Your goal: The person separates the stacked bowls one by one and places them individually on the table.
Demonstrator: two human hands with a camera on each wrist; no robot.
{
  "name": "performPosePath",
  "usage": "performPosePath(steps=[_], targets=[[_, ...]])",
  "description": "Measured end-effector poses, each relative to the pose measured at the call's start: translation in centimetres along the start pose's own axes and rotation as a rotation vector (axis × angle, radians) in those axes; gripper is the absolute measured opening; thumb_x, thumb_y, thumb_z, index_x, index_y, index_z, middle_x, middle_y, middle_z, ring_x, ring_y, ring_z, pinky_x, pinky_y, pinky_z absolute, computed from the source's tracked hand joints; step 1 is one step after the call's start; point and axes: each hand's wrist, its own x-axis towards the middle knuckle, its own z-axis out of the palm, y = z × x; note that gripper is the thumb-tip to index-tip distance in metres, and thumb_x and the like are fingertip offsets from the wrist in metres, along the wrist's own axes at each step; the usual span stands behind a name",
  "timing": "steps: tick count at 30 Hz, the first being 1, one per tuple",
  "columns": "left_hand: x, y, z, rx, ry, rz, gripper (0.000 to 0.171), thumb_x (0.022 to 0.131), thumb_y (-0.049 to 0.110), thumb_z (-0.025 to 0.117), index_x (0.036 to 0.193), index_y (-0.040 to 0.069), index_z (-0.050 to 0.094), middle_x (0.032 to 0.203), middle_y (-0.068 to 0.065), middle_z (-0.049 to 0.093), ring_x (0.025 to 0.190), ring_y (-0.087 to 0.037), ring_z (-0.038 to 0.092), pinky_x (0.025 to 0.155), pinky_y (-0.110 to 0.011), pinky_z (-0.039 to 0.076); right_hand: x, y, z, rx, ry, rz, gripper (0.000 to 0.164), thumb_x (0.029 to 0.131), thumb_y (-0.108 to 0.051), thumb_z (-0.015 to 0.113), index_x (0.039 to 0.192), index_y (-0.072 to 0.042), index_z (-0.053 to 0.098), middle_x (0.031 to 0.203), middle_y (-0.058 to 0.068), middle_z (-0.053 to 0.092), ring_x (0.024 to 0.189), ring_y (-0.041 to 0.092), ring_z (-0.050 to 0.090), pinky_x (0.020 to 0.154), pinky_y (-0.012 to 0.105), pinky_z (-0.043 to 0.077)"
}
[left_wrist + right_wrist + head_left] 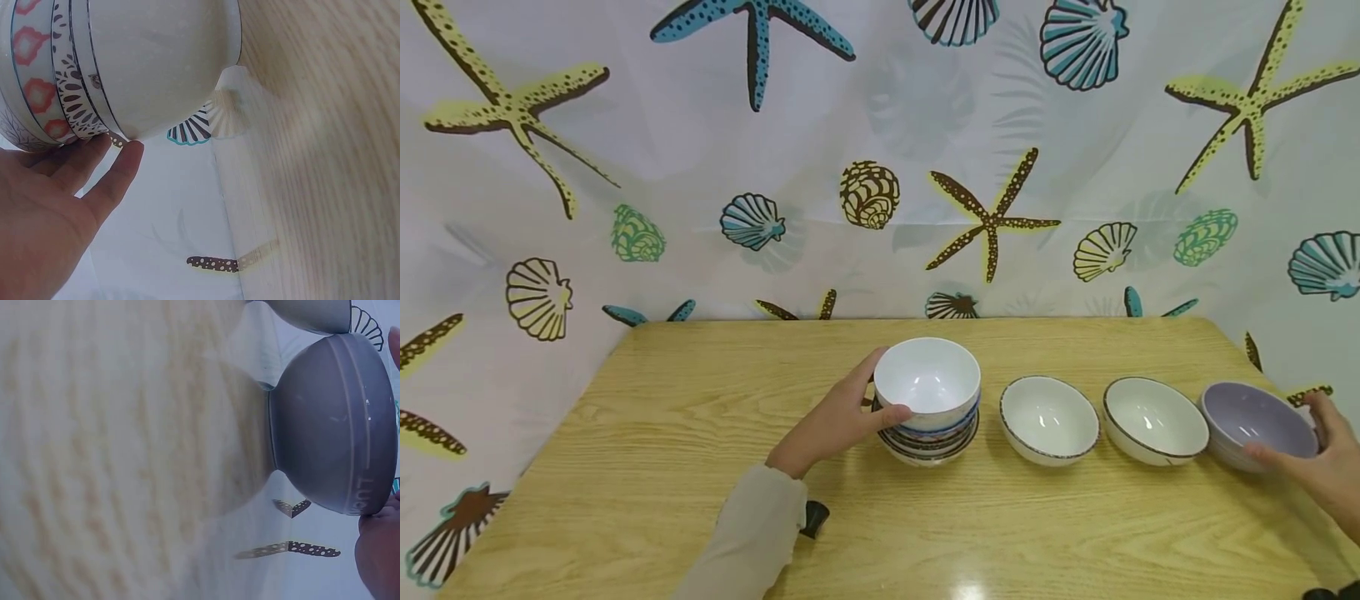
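A stack of bowls (927, 454) stands mid-table, topped by a white bowl (928, 375). My left hand (844, 417) holds the stack from its left side, thumb near the top bowl's front and fingers around the far side. In the left wrist view, fingertips touch the patterned bowls (75, 75). At the far right, my right hand (1330, 462) grips a purple bowl (1255, 417) by its rim, thumb in front and fingers behind. Raised lettering shows on the purple bowl's side in the right wrist view, where the bowl sits on the table.
Two cream bowls with dark rims, one (1048, 417) nearer the stack and the other (1153, 417) beside the purple bowl, stand between my hands. The wooden table (700, 392) ends at a hanging cloth (850, 267) printed with shells and starfish.
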Motion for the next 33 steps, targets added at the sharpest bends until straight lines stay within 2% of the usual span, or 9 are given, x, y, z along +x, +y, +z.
performPosePath(steps=[4,8,11,14,20,24,28,31,33], targets=[[0.0,0.0,0.0,0.001,0.000,-0.008,0.095,0.080,0.060,0.065,0.152,0.025,0.016,0.153,-0.004,0.029,0.135,-0.031,0.039,0.104,-0.051,0.041,1.2,2.3,-0.1,-0.022,0.030,-0.060,0.088,0.085,-0.018,0.073,0.150,-0.012,0.016,0.157,0.027,-0.001,0.145,0.034,0.012,0.114,0.013,0.014],[0.0,0.0,0.0,-0.004,0.001,-0.011,0.095,0.080,0.060,0.066,0.153,0.025,0.015,0.153,-0.004,0.029,0.135,-0.032,0.039,0.104,-0.051,0.041,2.9,5.1,0.2,-0.043,0.016,-0.043,0.107,0.088,-0.027,0.070,0.151,-0.025,-0.016,0.158,0.012,-0.018,0.145,0.031,-0.015,0.120,0.037,-0.001],[0.0,0.0,-0.1,-0.003,0.004,-0.014,0.097,0.080,0.061,0.066,0.153,0.025,0.014,0.154,-0.004,0.029,0.135,-0.033,0.038,0.104,-0.052,0.041,4.1,6.0,0.4,-0.049,-0.007,-0.027,0.109,0.086,-0.033,0.071,0.150,-0.031,-0.018,0.158,0.008,-0.019,0.143,0.037,-0.017,0.112,0.062,0.001],[0.0,0.0,0.0,-0.005,0.004,-0.007,0.096,0.080,0.060,0.066,0.153,0.025,0.015,0.154,-0.003,0.029,0.136,-0.032,0.038,0.104,-0.051,0.041,4.8,5.8,0.8,-0.045,-0.020,-0.051,0.109,0.085,-0.034,0.072,0.151,-0.032,-0.015,0.159,0.004,-0.018,0.143,0.034,-0.017,0.110,0.065,0.002],[0.0,0.0,0.1,-0.002,0.021,-0.006,0.096,0.080,0.060,0.066,0.153,0.025,0.014,0.156,-0.002,0.025,0.141,-0.027,0.031,0.107,-0.052,0.037,4.8,2.7,1.6,-0.037,-0.030,-0.150,0.105,0.087,-0.026,0.072,0.151,-0.033,-0.011,0.160,-0.002,-0.014,0.146,0.029,-0.011,0.119,0.026,0.001],[0.0,-0.2,0.1,-0.004,0.036,-0.006,0.097,0.080,0.059,0.066,0.154,0.024,0.013,0.157,-0.002,0.023,0.143,-0.026,0.027,0.109,-0.050,0.036,4.9,-0.1,2.2,-0.047,-0.038,-0.193,0.107,0.085,-0.023,0.074,0.152,-0.031,-0.009,0.160,0.001,-0.010,0.147,0.018,-0.009,0.104,-0.002,0.002],[0.0,-0.3,0.2,0.002,0.060,0.017,0.098,0.078,0.057,0.069,0.153,0.024,0.016,0.156,-0.002,0.026,0.141,-0.025,0.030,0.108,-0.049,0.037,4.7,-3.0,3.1,-0.061,-0.067,-0.196,0.107,0.083,-0.028,0.075,0.152,-0.034,-0.008,0.161,-0.003,-0.007,0.148,0.017,-0.006,0.105,-0.001,0.003],[0.0,-0.3,0.2,0.019,0.077,0.038,0.098,0.077,0.055,0.072,0.153,0.023,0.018,0.154,-0.003,0.029,0.140,-0.025,0.032,0.107,-0.049,0.038,3.9,-6.6,3.3,-0.019,-0.139,-0.181,0.106,0.086,-0.026,0.073,0.152,-0.029,-0.010,0.161,0.002,-0.009,0.147,0.028,-0.008,0.119,0.025,0.003],[0.1,-0.3,0.2,0.031,0.084,0.044,0.098,0.077,0.055,0.072,0.153,0.023,0.019,0.154,-0.003,0.030,0.140,-0.025,0.032,0.107,-0.049,0.038,3.3,-8.9,3.4,-0.001,-0.180,-0.196,0.105,0.086,-0.022,0.072,0.153,-0.025,-0.010,0.160,0.008,-0.009,0.147,0.031,-0.007,0.116,0.016,0.004]])
